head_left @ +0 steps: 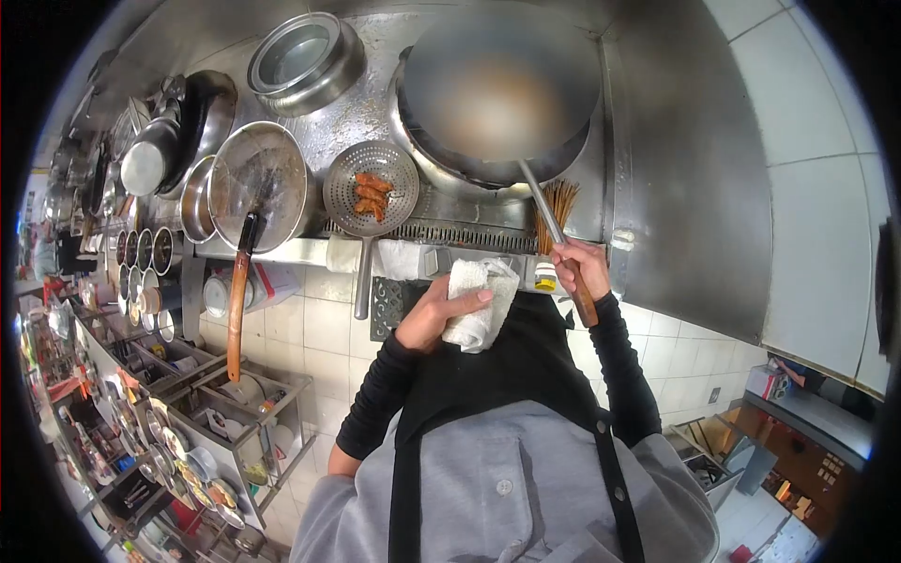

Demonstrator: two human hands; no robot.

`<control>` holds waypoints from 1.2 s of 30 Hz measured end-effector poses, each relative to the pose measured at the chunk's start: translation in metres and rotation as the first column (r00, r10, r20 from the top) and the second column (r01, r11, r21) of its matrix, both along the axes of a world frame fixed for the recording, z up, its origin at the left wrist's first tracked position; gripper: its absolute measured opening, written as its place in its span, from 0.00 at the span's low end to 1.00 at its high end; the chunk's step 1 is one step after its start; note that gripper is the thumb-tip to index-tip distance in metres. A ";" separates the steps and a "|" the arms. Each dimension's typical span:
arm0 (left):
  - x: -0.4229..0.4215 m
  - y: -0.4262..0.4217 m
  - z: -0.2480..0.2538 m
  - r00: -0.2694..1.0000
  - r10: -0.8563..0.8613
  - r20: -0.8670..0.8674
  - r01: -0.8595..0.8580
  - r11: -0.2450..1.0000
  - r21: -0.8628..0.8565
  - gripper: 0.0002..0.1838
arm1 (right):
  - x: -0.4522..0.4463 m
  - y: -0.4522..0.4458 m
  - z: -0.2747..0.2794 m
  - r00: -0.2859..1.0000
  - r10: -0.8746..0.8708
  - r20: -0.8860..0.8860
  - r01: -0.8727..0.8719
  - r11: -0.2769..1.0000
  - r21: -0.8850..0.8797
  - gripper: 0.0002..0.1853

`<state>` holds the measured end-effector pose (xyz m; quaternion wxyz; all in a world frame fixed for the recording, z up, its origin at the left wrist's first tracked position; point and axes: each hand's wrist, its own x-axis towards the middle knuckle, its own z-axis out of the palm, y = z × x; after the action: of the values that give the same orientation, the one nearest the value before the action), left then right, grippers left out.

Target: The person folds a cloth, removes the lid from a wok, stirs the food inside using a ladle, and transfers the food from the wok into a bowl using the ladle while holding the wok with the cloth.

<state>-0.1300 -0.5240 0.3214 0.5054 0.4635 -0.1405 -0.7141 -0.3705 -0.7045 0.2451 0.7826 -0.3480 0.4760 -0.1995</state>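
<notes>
My left hand (429, 312) is closed on a folded white cloth (479, 305), thumb across its front, in front of my apron. My right hand (580, 269) grips the wooden end of a long metal handle (544, 202), which runs up to the wok area. The tool's far end there is blurred. A large round metal wok (427, 155) sits on the stove, its upper part blurred. To its left lies a perforated ladle (340, 202) with several reddish-brown fried pieces (373, 195) in it, its handle hanging over the counter edge.
A mesh strainer (258, 178) with a wooden handle and stacked metal pots (305, 70) stand on the left. Thin sticks (560, 199) and a yellow-labelled container (545, 275) are near my right hand. A steel cart (249, 422) is at the lower left.
</notes>
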 end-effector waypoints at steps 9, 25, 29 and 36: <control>0.007 0.006 -0.005 0.975 -0.044 -0.216 0.043 0.999 -0.010 0.34 | 0.016 0.000 0.073 0.971 -0.072 0.226 0.062 0.997 0.053 0.24; 0.024 0.014 -0.060 0.940 0.133 -0.313 -0.133 0.991 0.022 0.30 | 0.116 -0.024 0.062 0.749 0.648 -0.136 -0.662 0.734 -0.150 0.21; 0.028 0.005 -0.086 0.966 0.187 -0.180 -0.180 0.982 0.057 0.26 | 0.125 -0.006 0.031 0.619 0.490 -0.614 -0.773 0.243 -0.586 0.30; 0.033 -0.052 -0.152 0.949 0.250 0.193 -0.283 0.944 0.170 0.14 | 0.075 -0.003 0.025 0.751 0.237 -0.617 -0.648 0.447 -0.617 0.16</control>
<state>-0.0974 -0.5762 0.1693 0.5357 0.5846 -0.0477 -0.6074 -0.2959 -0.7074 0.2702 0.4298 -0.8122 0.3845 -0.0879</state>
